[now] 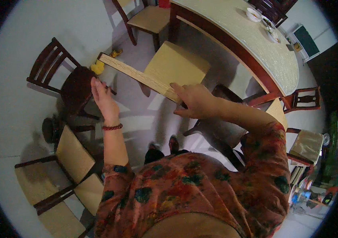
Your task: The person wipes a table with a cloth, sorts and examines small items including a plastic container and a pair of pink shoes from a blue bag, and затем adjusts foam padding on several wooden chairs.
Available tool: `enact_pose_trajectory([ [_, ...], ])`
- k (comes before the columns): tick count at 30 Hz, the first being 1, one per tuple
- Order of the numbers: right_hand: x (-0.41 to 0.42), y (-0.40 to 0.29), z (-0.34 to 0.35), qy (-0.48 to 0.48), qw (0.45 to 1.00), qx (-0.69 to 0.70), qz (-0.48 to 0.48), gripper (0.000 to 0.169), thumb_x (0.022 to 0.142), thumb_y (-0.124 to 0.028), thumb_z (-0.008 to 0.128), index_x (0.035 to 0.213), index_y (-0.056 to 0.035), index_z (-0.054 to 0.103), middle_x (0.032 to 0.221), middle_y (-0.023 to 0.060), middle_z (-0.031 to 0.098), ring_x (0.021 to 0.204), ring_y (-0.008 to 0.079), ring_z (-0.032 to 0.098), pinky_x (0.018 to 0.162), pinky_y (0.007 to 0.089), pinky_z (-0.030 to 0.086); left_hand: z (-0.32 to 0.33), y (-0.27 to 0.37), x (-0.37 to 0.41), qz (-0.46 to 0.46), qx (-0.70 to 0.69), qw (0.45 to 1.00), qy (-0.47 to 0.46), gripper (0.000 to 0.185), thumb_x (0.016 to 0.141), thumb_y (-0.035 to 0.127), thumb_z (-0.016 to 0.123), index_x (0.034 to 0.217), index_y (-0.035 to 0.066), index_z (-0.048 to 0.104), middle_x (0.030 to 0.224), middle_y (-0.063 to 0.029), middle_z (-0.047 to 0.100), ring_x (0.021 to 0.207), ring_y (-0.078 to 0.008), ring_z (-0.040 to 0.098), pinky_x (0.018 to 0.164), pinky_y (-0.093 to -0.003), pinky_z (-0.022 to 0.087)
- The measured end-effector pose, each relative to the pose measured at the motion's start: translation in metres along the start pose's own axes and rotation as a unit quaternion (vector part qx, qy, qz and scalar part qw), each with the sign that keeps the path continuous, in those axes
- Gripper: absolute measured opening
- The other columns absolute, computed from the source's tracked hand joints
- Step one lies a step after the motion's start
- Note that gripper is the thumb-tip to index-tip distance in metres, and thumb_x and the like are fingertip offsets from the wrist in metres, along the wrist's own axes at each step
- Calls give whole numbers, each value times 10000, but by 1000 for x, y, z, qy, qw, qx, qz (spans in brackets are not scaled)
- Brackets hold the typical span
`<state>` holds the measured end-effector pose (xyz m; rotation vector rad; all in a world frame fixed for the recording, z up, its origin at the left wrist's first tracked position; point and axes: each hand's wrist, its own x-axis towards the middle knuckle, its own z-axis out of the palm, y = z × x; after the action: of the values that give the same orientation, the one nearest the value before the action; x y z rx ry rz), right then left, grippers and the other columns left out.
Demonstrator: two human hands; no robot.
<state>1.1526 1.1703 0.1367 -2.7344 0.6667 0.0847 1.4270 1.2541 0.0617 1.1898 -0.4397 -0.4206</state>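
My right hand point(197, 99) grips the near right end of the upper edge of a chair back point(139, 78), a long narrow wooden or padded strip seen from above. Beyond that strip lies the chair's pale yellow seat point(177, 64). My left hand point(103, 96) is raised with its fingers extended, left of the chair and below the strip's far left end. It touches nothing that I can make out. A red beaded bracelet circles the left wrist.
A long table point(222, 17) with a pale top carries bowls of food point(253, 15). A dark wooden chair point(78, 84) stands by the wall at left, near a yellow object point(97, 67). More pale-seated chairs point(75, 154) are grouped at lower left, and another point(151, 18) stands at the top.
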Motion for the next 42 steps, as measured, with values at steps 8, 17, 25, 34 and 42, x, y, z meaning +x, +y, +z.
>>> enact_pose_trajectory([
  [8,53,-13,-8,-30,998,20,48,666,760,-230,625,1304,17,332,960,214,611,915,401,594,790,462,478,40,27,80,451,427,599,-505,544,784,280,674,1240,48,492,1231,-132,524,1200,-292,446,1053,-440,283],
  [17,49,-7,0,-3,990,113,-84,662,745,-24,597,1320,92,289,1219,286,458,1060,376,552,852,382,484,85,40,161,218,399,364,-813,452,710,140,662,1137,54,541,998,-153,622,912,-364,594,782,-457,476],
  [25,62,7,-51,-123,962,243,37,686,753,-59,626,1302,117,254,1213,319,440,1105,442,492,894,425,444,136,58,175,176,352,347,-852,243,688,11,573,926,3,525,808,-225,589,819,-418,574,680,-475,462],
  [34,72,28,-85,-75,942,316,88,616,691,18,569,1247,99,315,1043,304,546,1003,421,561,817,436,479,183,62,203,157,324,333,-872,303,668,-30,553,969,-16,526,792,-252,588,801,-439,570,677,-480,461],
  [42,85,30,-98,-54,932,313,174,462,757,-40,612,1165,51,418,941,267,569,897,420,588,728,437,488,206,63,231,203,349,273,-873,531,643,-10,591,1168,10,512,918,-237,610,857,-412,587,737,-459,475],
])
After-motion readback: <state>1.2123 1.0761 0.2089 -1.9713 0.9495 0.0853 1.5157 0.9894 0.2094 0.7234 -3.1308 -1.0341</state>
